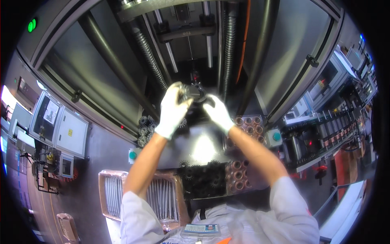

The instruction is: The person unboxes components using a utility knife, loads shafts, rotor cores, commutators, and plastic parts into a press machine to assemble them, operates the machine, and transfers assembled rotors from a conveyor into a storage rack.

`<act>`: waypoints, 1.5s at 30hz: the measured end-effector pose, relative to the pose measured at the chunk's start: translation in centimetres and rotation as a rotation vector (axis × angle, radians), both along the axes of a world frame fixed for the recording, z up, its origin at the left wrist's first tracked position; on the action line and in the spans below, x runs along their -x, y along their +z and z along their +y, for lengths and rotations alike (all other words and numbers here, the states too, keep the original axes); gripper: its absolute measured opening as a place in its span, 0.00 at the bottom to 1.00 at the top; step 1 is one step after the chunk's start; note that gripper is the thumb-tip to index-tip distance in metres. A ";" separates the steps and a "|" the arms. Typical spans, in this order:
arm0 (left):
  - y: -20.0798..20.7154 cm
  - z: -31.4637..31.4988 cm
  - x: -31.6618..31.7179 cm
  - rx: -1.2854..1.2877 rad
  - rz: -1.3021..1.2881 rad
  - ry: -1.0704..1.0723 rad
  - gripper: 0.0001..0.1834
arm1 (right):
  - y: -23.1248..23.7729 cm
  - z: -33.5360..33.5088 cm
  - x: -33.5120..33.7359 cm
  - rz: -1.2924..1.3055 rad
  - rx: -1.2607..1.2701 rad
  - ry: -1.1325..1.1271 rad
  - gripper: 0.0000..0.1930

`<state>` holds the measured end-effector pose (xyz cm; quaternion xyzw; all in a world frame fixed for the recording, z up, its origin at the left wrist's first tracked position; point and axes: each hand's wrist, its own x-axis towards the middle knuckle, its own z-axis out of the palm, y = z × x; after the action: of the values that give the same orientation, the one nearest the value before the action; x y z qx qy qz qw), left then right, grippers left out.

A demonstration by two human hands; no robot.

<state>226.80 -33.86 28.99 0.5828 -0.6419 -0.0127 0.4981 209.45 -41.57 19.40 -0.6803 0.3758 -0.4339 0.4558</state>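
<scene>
Both my hands wear white gloves and reach forward into the press. My left hand [174, 107] is closed round the left side of a dark round metal part [197, 94], its thumb and fingers curled toward me. My right hand [218, 113] has its fingers bent in at the right edge of the same part. Just beyond, a small dark toothed piece [197, 86] stands on the press's centre line, partly hidden by the part. Dark gears [145, 131] lie beside my left wrist, and copper-coloured rings [248, 124] sit in rows beside my right forearm.
Guide columns [170, 55] and coiled hoses [229, 53] flank the press centre. Green buttons [132, 155] [276, 136] sit either side of the shiny metal table [191, 142]. Nearer are more gears [199, 175], rings [238, 175] and a box of metal rods [162, 199].
</scene>
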 end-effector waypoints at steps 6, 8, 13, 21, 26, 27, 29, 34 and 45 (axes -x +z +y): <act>0.1 -6.4 -0.1 0.014 -0.220 -0.048 0.18 | -2.1 9.2 7.8 0.199 -0.280 0.341 0.20; 1.6 -8.1 -0.5 -0.103 -0.330 -0.052 0.19 | -2.9 10.3 9.1 0.181 -0.199 0.414 0.19; 3.2 -10.5 0.1 -0.327 -0.298 -0.015 0.19 | -0.3 11.7 8.6 0.401 -0.166 0.449 0.17; -3.8 -7.8 0.1 -0.434 -0.565 0.201 0.19 | -4.1 12.2 1.4 0.553 0.349 0.742 0.22; 1.1 4.1 1.8 -0.507 -0.506 0.046 0.15 | -6.9 13.2 -2.4 0.726 0.523 0.899 0.19; 0.5 7.2 0.5 -0.576 -0.440 -0.015 0.13 | -9.4 13.0 -2.7 0.650 0.645 0.850 0.14; -2.1 15.5 -1.7 -0.983 -0.319 0.099 0.14 | -8.8 12.9 -4.0 0.779 0.596 0.897 0.08; -16.4 28.4 -5.5 -1.154 -0.204 0.176 0.24 | -7.3 12.2 -3.9 0.700 0.575 0.719 0.14; -22.6 29.8 -6.1 -1.112 -0.315 0.149 0.27 | 2.1 6.8 1.1 0.285 -0.012 0.421 0.10</act>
<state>232.93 -4.02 6.36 0.7952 -0.5625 -0.2259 0.0150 208.34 -34.79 21.50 -0.7952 0.2889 -0.2270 0.4824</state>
